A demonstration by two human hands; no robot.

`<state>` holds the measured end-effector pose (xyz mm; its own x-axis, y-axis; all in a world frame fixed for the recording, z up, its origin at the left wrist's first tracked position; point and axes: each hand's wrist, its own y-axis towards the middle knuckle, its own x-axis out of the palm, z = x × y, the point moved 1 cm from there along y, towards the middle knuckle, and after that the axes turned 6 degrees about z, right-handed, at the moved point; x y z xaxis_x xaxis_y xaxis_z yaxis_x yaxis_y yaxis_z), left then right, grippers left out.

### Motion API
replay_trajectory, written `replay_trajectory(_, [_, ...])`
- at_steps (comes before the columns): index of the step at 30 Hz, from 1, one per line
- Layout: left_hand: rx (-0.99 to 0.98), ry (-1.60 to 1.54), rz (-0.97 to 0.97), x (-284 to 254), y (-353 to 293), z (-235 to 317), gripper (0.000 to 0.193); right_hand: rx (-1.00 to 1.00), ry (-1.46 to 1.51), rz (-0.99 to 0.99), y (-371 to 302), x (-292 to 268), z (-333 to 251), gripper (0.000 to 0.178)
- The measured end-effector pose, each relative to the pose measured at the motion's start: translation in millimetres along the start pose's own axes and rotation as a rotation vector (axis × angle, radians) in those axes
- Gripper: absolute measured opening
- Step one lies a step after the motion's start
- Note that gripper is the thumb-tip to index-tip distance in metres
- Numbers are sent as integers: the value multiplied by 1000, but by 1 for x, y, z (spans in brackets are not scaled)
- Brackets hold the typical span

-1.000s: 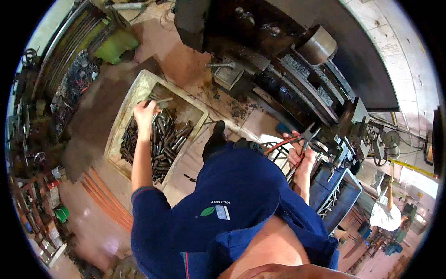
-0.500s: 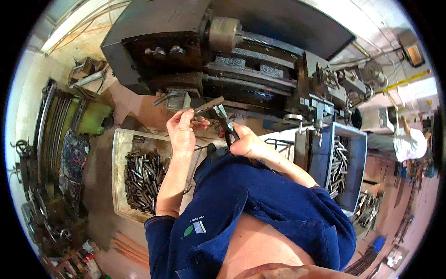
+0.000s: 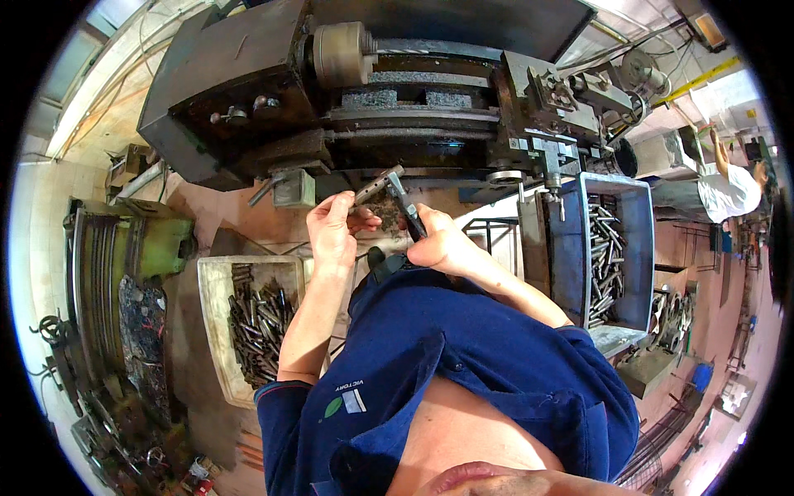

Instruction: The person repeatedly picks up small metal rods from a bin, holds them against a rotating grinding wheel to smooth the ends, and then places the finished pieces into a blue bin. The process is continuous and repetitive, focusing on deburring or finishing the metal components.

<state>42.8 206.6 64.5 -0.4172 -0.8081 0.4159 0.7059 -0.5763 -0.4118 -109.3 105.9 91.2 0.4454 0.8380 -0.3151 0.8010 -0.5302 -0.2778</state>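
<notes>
My left hand (image 3: 332,236) pinches a short metal rod (image 3: 370,192) between thumb and fingers, its far end pointing up and right. Small dark spots, perhaps holes, show along the rod. Wrapped in my right hand (image 3: 438,246) is a caliper (image 3: 400,198) with silver jaws and a dark body. Its jaws are at the rod's far end; whether they touch it I cannot tell. A white bin (image 3: 212,318) of similar metal rods stands by my left forearm. To my right, a blue bin (image 3: 571,273) holds several more rods.
A large lathe (image 3: 240,91) with a round chuck (image 3: 341,54) stands ahead of me. Its handwheel (image 3: 504,176) juts out at my right front. A green machine (image 3: 161,240) stands at the left. Far right, another person (image 3: 728,192) in a white top is at work.
My view has shifted, so the lathe appears further left. The rod has turned to show more of its side, and the caliper jaws are now near its far end.
</notes>
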Motion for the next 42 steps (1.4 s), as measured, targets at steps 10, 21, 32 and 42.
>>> replay_trajectory(10, [-94, 45, -23, -3, 11, -1, 19, -13, 53, 79, 7, 7, -7, 47])
replay_trajectory(21, [-272, 69, -190, 0, 40, 7, 22, 80, -276, 271, 22, 18, -3, 41])
replay_trajectory(32, [-212, 247, -441, 8, 72, -12, 18, 217, 336, 410, 45, -1, 17, 24])
replay_trajectory(42, [-79, 390, -824, 106, 88, -81, 59, 4, 560, 677, 144, -77, 64, 15])
